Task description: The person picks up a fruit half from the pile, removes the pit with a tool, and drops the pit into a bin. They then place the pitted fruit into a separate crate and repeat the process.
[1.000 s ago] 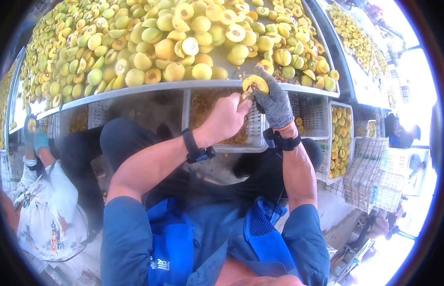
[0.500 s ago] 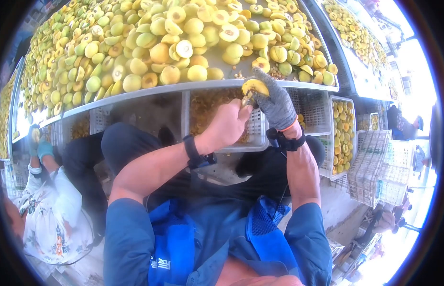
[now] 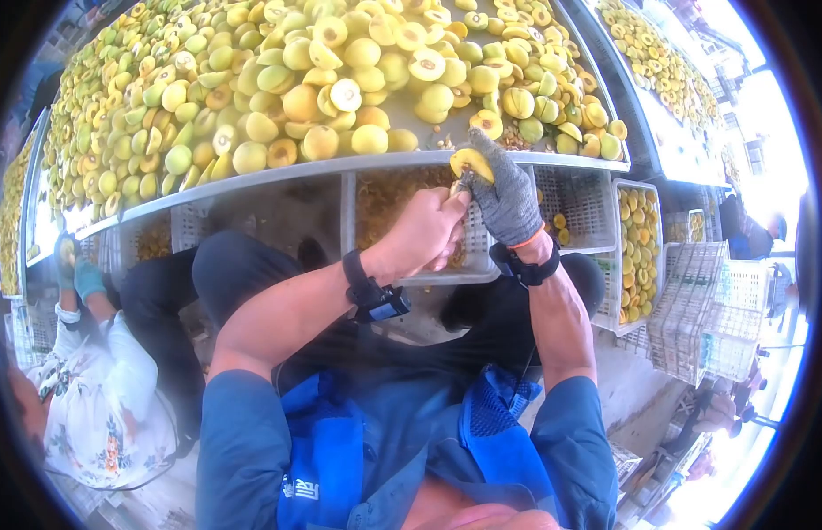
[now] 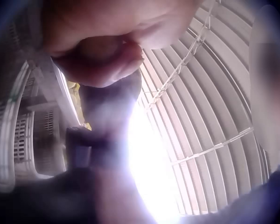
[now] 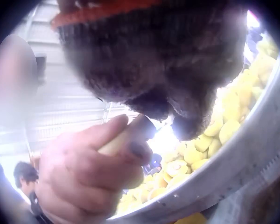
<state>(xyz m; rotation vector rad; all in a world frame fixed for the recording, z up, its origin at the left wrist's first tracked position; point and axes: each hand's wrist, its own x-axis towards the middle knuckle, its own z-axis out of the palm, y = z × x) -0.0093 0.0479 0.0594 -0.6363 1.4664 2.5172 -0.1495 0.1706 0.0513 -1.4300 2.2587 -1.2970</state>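
My bare left hand (image 3: 418,231) grips a short tool by its pale handle (image 5: 115,143), the tool's end pointing at the fruit. Gloved in grey with an orange cuff, my right hand (image 3: 508,201) holds a yellow peach half (image 3: 471,164) between thumb and fingers. The tool's tip meets the cut face near the middle, where the fruit is dark; the tip itself is hidden in the head view. Both hands meet just over the near rim of the metal table (image 3: 279,173). In the left wrist view, the curled fingers (image 4: 107,70) hide the tool.
Many halved peaches (image 3: 252,97) are heaped on the table, with pit scraps near its front right. Below the rim stand a crate of scraps (image 3: 347,212) and a crate of peach halves (image 3: 639,256). Another worker (image 3: 111,389) sits at the left.
The peach half has tilted, so its cut face shows less than before. My left hand has turned slightly, and its lower fingers now show beneath. Both hands stay at the rim.
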